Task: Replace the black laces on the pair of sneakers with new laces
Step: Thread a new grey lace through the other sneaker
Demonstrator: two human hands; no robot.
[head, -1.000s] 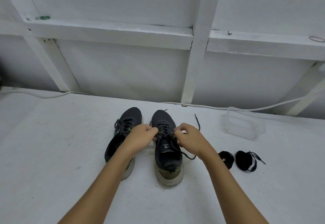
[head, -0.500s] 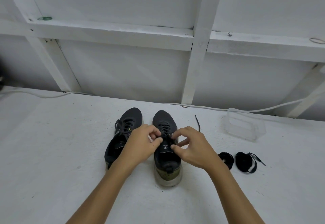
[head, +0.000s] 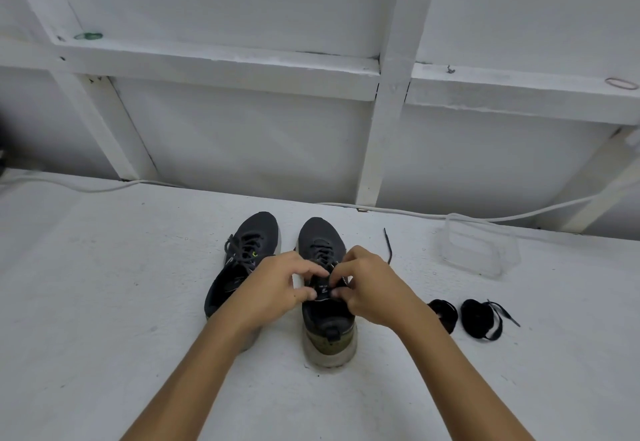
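Observation:
Two dark sneakers stand side by side on the white surface, toes pointing away. The left sneaker [head: 249,250] still has its black lace tied. Over the tongue of the right sneaker [head: 325,322] both hands meet: my left hand [head: 277,288] and my right hand [head: 370,288] each pinch the black lace at the top eyelets. One loose lace end [head: 388,244] trails on the surface to the right of the shoe. Two coiled black laces [head: 479,317] lie to the right.
A clear plastic container [head: 478,248] sits at the back right. A white cable [head: 519,215] runs along the foot of the white framed wall [head: 242,135]. Rubber bands lie on the wall's ledge.
Both hands slid back from the knot toward the tongue's top. The lace loop that hung at the shoe's right side a second ago is gone.

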